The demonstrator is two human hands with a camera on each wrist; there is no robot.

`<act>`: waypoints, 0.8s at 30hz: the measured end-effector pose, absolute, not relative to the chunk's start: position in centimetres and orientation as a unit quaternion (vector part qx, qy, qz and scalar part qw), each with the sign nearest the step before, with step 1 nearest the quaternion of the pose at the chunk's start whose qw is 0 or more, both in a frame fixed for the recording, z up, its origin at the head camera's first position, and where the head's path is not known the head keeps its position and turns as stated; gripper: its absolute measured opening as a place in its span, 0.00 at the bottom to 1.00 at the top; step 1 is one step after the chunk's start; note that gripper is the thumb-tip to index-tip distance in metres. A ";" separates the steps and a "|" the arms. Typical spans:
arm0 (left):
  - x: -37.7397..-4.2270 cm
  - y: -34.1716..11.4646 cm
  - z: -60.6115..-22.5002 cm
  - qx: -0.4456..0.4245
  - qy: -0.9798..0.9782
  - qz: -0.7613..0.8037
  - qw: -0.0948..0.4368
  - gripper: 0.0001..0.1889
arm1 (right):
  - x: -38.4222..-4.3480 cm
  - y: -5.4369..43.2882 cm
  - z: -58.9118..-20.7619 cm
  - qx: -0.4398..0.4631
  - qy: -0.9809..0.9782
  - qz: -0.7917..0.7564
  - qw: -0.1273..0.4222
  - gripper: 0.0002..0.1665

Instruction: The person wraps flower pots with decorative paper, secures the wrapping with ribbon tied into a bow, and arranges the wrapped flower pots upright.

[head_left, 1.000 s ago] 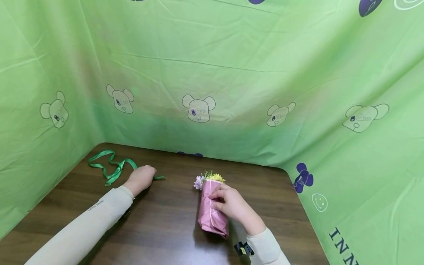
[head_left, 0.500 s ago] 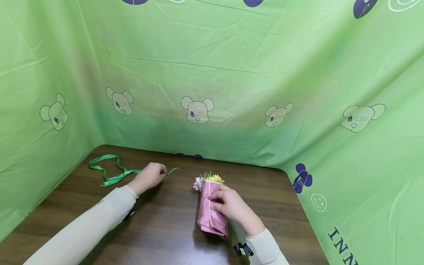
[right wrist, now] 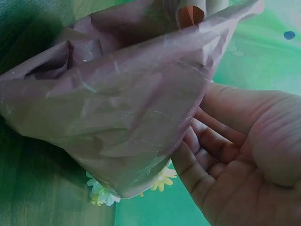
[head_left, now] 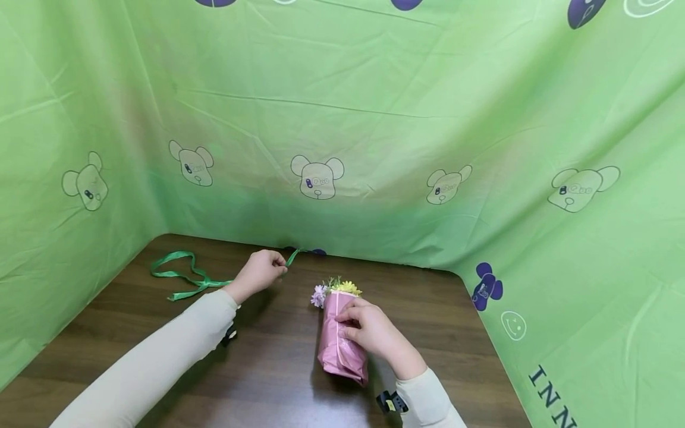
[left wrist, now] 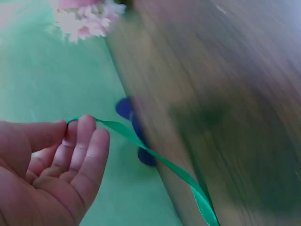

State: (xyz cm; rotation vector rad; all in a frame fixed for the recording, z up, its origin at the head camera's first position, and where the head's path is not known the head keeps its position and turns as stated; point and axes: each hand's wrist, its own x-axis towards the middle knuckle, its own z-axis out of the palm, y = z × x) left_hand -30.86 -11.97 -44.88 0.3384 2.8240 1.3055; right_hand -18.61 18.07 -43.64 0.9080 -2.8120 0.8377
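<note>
A green ribbon (head_left: pixel 213 284) trails in loops over the table's left side. My left hand (head_left: pixel 259 271) pinches it near one end between thumb and fingertips, and a short tail sticks out past them. In the left wrist view the ribbon (left wrist: pixel 176 170) runs twisted from the fingertips down to the table. A bouquet wrapped in pink paper (head_left: pixel 334 339) lies right of the middle, with purple flowers (head_left: pixel 319 295) and yellow flowers (head_left: pixel 348 288) at its far end. My right hand (head_left: pixel 381 336) holds the wrapping from the right, thumb and fingers bent against the paper (right wrist: pixel 127 117).
The brown wooden table (head_left: pixel 257 368) is bordered at the back and sides by a green cloth (head_left: pixel 374 148) printed with bear heads. A dark strapped device (head_left: pixel 392 402) sits at the right wrist.
My left hand has moved right and toward the back, drawing the ribbon along and straightening part of it. More ribbon tail shows past the fingers. The right hand and bouquet stay put.
</note>
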 end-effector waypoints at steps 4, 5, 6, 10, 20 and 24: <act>-31.2 -10.3 -44.4 0.074 0.869 0.487 0.037 0.04 | -18.6 18.1 -43.6 0.296 -0.914 0.276 0.034 0.10; -31.3 -9.8 -44.2 0.069 0.863 0.499 0.041 0.04 | -18.6 18.1 -43.6 0.297 -0.913 0.277 0.034 0.10; -31.4 -9.3 -44.1 0.066 0.858 0.508 0.045 0.05 | -18.6 18.1 -43.6 0.297 -0.913 0.277 0.033 0.10; -31.6 -7.5 -43.3 0.066 0.850 0.520 0.051 0.04 | -18.6 18.1 -43.6 0.299 -0.913 0.277 0.033 0.10; -31.9 -3.9 -42.2 0.074 0.834 0.541 0.084 0.06 | -18.5 18.1 -43.6 0.305 -0.911 0.277 0.034 0.11; -32.3 -2.6 -42.1 0.088 0.826 0.548 0.099 0.07 | -18.4 18.1 -43.5 0.303 -0.911 0.277 0.035 0.11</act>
